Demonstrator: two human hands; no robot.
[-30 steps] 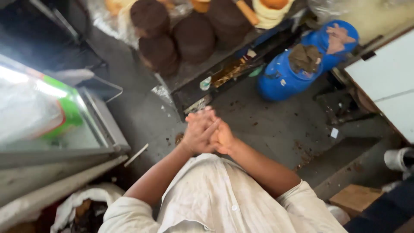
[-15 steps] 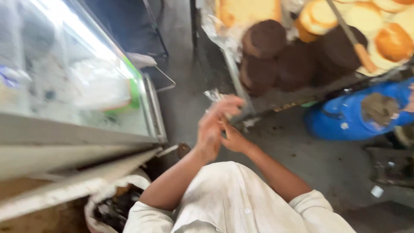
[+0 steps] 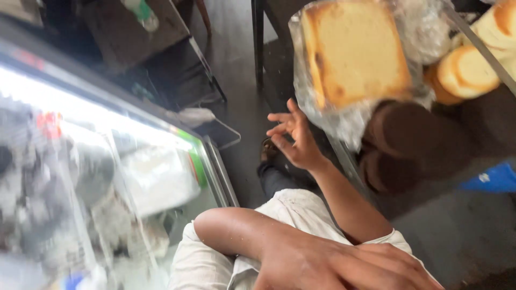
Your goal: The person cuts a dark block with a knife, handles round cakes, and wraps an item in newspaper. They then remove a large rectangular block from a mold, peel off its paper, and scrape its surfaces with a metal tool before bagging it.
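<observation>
Lit glass display case (image 3: 107, 177) beside a dark floor (image 3: 236, 107).
Round pale sponge cakes (image 3: 467, 70) sit top right, dark round cakes (image 3: 408, 139) below them, and a blue container (image 3: 494, 177) lies at the right edge.

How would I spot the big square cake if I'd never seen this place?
Look to the low rack right of the lit glass display case. On its top, in crinkled clear wrap, lies the square cake, just beyond the raised open hand. It is pale yellow and flat-sided; its neighbours are round, dark brown or golden.

Single head cam, steep downward tilt; close over own arms, display case (image 3: 107, 177) left, cake shelf (image 3: 349, 161) right
</observation>
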